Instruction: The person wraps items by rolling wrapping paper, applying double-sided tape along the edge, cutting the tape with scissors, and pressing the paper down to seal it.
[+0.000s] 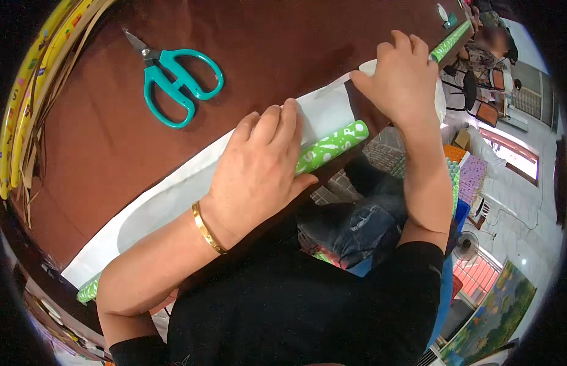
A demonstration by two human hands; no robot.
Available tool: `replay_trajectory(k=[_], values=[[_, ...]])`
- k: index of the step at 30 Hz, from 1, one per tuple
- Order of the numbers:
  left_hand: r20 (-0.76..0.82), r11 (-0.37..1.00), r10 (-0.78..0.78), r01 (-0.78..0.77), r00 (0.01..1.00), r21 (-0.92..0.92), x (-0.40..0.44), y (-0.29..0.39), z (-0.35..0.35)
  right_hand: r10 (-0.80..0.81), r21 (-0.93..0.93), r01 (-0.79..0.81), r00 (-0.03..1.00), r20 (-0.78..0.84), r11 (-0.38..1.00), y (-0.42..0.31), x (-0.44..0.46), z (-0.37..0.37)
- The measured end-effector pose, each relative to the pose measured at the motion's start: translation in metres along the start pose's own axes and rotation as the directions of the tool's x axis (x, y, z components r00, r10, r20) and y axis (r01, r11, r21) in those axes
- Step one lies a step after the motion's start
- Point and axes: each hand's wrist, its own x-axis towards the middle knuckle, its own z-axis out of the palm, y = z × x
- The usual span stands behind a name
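A green roll of sheet material [332, 146] with white printed shapes lies along the table's near edge, its plain white underside [167, 195] partly unrolled behind it. My left hand [256, 155], with a gold bracelet at the wrist, is laid over this roll. Its fingers reach onto the white side and its thumb is on the near side. Farther right, my right hand [402, 79] rests palm down over another piece of white sheet, thumb spread and fingers bent. A second green roll [449, 43] shows beyond its fingers. Teal-handled scissors [180, 85] lie on the tabletop, apart from both hands.
The brown table [283, 43] spans the upper view. Yellow patterned rolls [36, 91] and brown paper edges lie at its left end. Another person [491, 46] sits at the far right, near chairs [473, 91]. A fan [468, 244] stands at the right.
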Motion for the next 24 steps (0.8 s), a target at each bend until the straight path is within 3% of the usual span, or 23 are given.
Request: replay_trajectory(k=[10, 19, 24], values=[[-0.048, 1.0, 0.006, -0.007, 0.999, -0.027, 0.0, -0.003, 0.003, 0.097, -0.056, -0.089, 0.981, 0.169, 0.995, -0.002, 0.001, -0.011], [-0.072, 0.993, 0.055, -0.046, 0.996, 0.112, -0.001, -0.005, 0.005, 0.166, -0.092, -0.154, 0.974, 0.153, 0.984, -0.015, -0.003, -0.003], [0.053, 0.982, 0.04, -0.05, 0.998, 0.182, 0.015, 0.002, -0.003, 0.147, -0.111, -0.135, 0.983, 0.11, 0.985, -0.013, -0.005, 0.005]])
